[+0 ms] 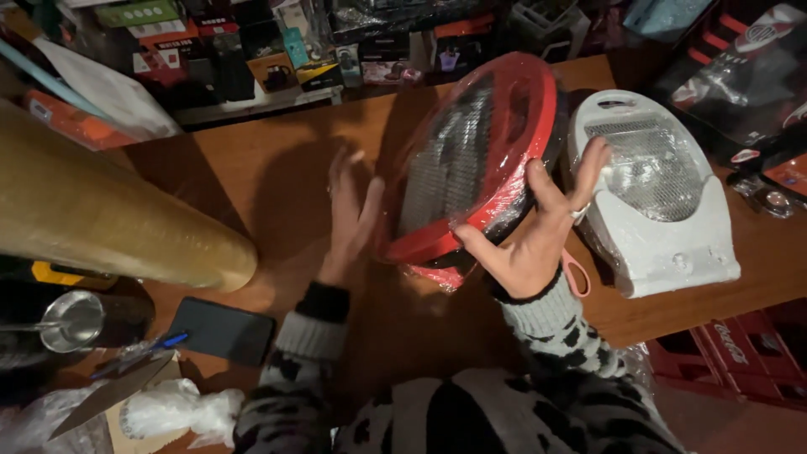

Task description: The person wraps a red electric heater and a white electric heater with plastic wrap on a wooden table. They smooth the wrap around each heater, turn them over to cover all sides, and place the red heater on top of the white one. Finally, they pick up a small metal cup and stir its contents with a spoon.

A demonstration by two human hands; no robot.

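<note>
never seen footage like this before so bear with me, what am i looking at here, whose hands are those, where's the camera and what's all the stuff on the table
There is no machine here. One camera sits on a person's head and looks down, so the two arms in spotted sleeves at the bottom are that person's own.

The right hand grips the rim of a round red heater with a metal grille, wrapped in clear plastic film and tilted up on its edge. The left hand is open and flat against its other side, a little blurred.

They work over a brown wooden table. Beside the red heater lies a white heater, also under film. On the left is a big roll of clear wrap, and nearer the person a dark phone, a knife and a metal cup. Boxed goods crowd the shelves behind.
</note>
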